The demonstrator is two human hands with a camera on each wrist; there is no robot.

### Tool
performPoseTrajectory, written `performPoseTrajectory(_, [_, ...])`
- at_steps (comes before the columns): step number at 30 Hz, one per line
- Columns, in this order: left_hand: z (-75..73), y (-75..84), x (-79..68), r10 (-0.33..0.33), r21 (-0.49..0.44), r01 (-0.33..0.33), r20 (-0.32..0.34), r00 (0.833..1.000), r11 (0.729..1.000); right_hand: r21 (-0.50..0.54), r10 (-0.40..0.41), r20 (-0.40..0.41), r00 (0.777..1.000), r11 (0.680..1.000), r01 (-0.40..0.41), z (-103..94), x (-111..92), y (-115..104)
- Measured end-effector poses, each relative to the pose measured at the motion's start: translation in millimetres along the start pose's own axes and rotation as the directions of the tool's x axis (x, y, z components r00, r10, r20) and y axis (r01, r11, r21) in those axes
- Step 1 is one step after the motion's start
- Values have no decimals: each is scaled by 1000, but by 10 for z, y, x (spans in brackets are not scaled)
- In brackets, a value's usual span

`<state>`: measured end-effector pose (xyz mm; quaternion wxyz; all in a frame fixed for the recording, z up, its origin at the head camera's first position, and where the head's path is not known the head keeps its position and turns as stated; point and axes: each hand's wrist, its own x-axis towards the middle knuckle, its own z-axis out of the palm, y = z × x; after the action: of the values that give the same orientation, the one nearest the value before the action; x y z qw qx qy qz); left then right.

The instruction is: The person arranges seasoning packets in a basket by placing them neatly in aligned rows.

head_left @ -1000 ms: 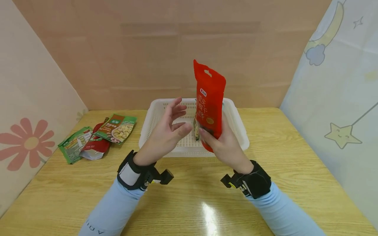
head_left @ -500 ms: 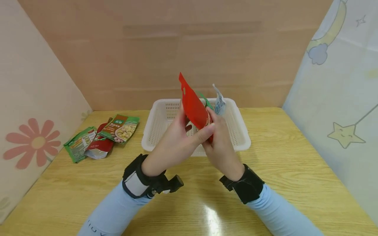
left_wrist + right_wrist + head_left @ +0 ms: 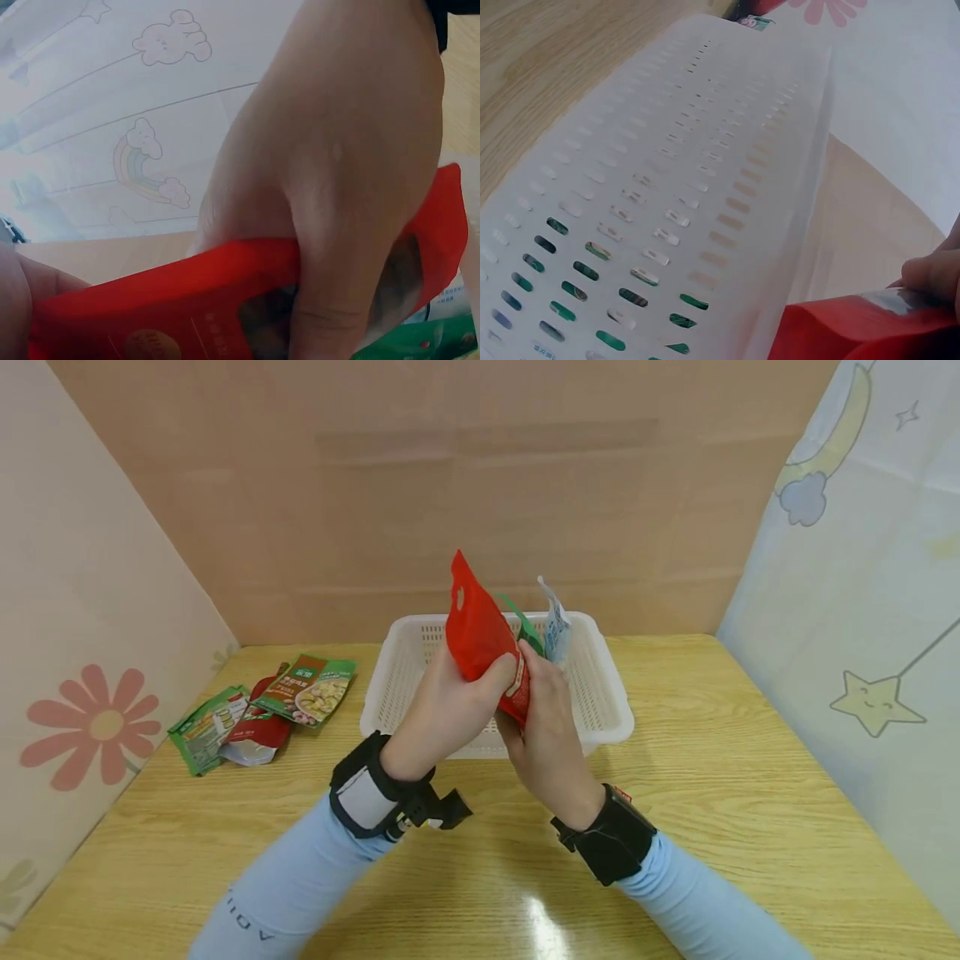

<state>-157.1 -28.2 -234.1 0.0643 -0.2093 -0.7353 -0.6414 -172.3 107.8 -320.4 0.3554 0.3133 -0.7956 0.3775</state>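
A red snack pouch with a hang hole at its top is held tilted in both hands, over the near side of a white plastic basket. My left hand grips its upper part; in the left wrist view the thumb lies across the pouch's dark window. Lower down, my right hand holds the printed end. Behind the hands, a green packet and a light blue packet stand in the basket. In the right wrist view, the red pouch shows beside the slotted basket wall.
On the wooden table at left lie a green packet, a red pouch and a brown-green packet, overlapping. A brown panel closes the back. Printed side walls flank the table.
My left hand came over from the left and took hold of the pouch. The pouch, upright in the right hand at first, was lowered and tipped left, uncovering the green and blue packets.
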Motion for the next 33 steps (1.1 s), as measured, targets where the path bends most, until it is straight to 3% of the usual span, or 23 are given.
performPoseTrajectory(8, [-77,33,56,-20,43,19,12,1000,999,30,-13,30,999,999,13,-6,31,9])
performPoseTrajectory(13, [-167,74,91,-52,72,52,2,999,996,81,64,159,985,994,-78,-77,61,6])
performPoseTrajectory(15, [-217,93,105,-53,82,54,-9,999,995,97,122,242,962,984,-149,-128,81,12])
performPoseTrajectory(18, [-307,102,143,-56,55,57,-24,998,997,97,186,367,911,967,-237,-226,119,44])
performPoseTrajectory(22, [-437,74,219,-67,-5,67,-41,997,998,66,235,481,845,951,-302,-396,185,122])
performPoseTrajectory(29, [-599,-40,340,-143,14,145,-94,985,989,18,381,478,791,896,-443,-734,317,357])
performPoseTrajectory(33, [-653,-130,403,-172,53,179,-109,979,982,-29,495,460,737,838,-544,-916,374,524])
